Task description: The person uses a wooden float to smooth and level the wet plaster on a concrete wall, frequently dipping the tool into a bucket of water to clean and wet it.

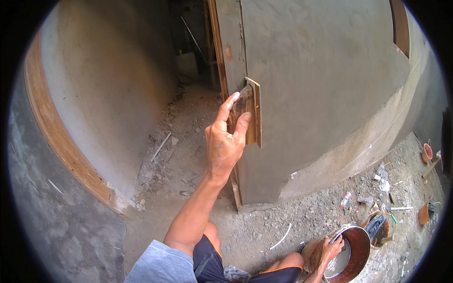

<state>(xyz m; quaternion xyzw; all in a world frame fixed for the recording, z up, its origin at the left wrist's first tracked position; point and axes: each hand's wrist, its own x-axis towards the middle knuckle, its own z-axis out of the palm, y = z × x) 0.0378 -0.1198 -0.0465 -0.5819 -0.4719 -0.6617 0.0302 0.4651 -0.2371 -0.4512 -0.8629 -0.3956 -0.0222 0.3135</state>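
Head view, and it's all about the wooden float (258, 113), up at the plastered wall (325, 89) right beside the doorway, its thin board standing nearly upright and seen almost edge-on! The left hand (224, 147) has it, thumb and forefinger set apart on the chunky wooden grip, pinching it between them, by the look of it; the other fingers are tucked out of sight. Light and stiff, I'd judge, though damp wood could turn slippery, and that thin board edge looks the likeliest part to chip, so the thick grip is the place to take hold. Down low, the right hand (330, 250) reaches over the bucket (362, 247) of greyish liquid (339, 262), fingers curled near the rim, with something dark at the fingertips; whether it's pinching that, I can't tell! Hard to call, too, whether the float's board actually touches the plaster, since its working face is turned away; the bucket's base runs off the lower edge, and the doorway's depths are lost in shadow
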